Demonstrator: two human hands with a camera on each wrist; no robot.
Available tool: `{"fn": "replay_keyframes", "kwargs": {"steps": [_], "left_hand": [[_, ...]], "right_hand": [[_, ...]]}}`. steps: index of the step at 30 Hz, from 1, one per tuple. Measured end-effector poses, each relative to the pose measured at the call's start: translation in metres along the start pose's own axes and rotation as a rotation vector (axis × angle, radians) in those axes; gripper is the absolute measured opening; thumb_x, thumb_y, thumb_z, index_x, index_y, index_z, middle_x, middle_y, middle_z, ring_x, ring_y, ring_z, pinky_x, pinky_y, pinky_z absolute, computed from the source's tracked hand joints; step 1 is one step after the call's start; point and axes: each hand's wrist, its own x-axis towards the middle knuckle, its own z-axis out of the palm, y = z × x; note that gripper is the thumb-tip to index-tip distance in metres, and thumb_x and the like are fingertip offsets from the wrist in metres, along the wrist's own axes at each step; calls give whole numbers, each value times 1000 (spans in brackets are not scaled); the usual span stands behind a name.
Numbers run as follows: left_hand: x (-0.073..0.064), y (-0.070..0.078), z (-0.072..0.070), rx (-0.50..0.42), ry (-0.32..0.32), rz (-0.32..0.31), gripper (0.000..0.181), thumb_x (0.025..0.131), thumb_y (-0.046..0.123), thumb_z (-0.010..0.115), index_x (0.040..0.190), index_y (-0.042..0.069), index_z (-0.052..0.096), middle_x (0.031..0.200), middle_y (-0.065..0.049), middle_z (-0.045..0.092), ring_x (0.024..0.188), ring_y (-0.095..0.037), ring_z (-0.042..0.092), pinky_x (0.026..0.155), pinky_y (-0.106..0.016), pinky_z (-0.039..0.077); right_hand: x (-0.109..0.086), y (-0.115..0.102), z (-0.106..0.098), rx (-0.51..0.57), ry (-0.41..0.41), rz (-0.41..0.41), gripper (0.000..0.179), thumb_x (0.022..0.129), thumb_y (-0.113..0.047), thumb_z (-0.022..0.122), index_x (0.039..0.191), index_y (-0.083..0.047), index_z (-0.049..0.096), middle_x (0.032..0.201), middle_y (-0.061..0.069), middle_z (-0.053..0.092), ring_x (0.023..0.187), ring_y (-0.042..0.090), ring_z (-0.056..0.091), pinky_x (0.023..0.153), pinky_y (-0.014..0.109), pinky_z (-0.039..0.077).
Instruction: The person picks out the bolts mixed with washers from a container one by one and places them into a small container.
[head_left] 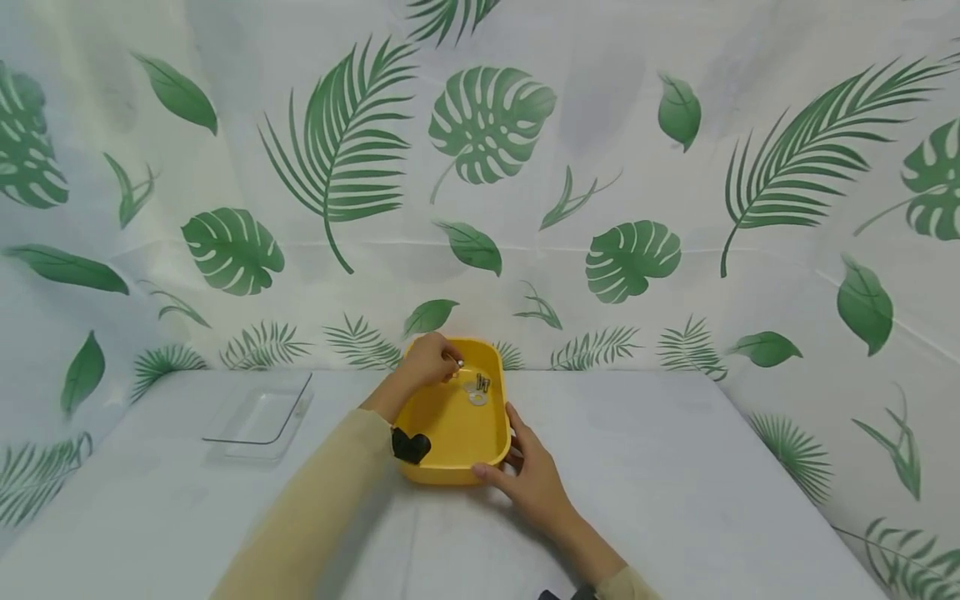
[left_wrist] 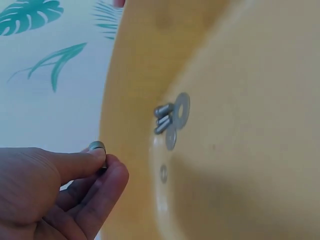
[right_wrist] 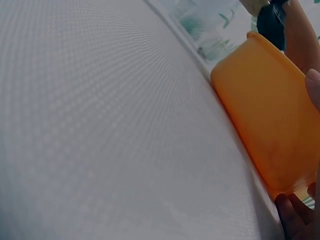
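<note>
Head camera, from left: a clear dish (head_left: 258, 415) sits on the white tabletop (head_left: 645, 467); the left hand (head_left: 429, 360) pinches a small metal piece (left_wrist: 97, 145) between thumb and fingers over the far end of a yellow tub (head_left: 450, 429). Likely light, hard and slippery, the piece is best held by its sides. Metal pins (left_wrist: 164, 111) and washers (left_wrist: 186, 110) lie inside; the right hand (head_left: 536, 475) grips the tub's near right corner.
</note>
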Motion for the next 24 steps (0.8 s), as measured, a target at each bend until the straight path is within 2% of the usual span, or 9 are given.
{"fn": "replay_keyframes", "kwargs": {"steps": [6, 12, 17, 21, 24], "left_hand": [[-19, -8, -18, -31, 37, -47, 22, 93, 5, 56, 110, 0, 69, 90, -16, 71, 73, -29, 65, 51, -21, 44], [-34, -15, -30, 8, 93, -24, 21, 92, 5, 57, 108, 0, 70, 83, -14, 69, 67, -25, 63, 56, -21, 50], [-46, -19, -40, 13, 104, -26, 22, 93, 6, 58, 111, 0, 69, 89, -14, 70, 72, -25, 65, 60, -23, 53], [-56, -24, -49, 36, 117, -25, 23, 93, 8, 58, 113, 2, 68, 94, -14, 70, 76, -25, 66, 60, -24, 52], [-63, -29, -57, 50, 141, -16, 24, 93, 8, 58, 115, 3, 67, 90, -11, 70, 73, -22, 64, 59, -24, 50]], "right_hand": [[0, -1, 0, 2, -12, 3, 96, 78, -39, 78, 153, -27, 19, 152, 6, 36, 125, 22, 54, 98, 29, 49], [-1, -1, -1, 4, -2, 8, 96, 78, -39, 77, 153, -27, 19, 153, 6, 35, 126, 23, 54, 98, 30, 49], [-2, 0, -1, 0, -7, 13, 96, 78, -40, 77, 153, -27, 19, 153, 5, 35, 126, 23, 53, 98, 29, 49], [-2, -4, -1, -3, -6, 16, 96, 78, -39, 78, 153, -26, 19, 153, 6, 35, 126, 24, 54, 98, 31, 49], [-1, -4, -1, -12, -2, 22, 96, 78, -39, 78, 153, -27, 19, 153, 5, 35, 126, 24, 54, 98, 32, 49]]}}
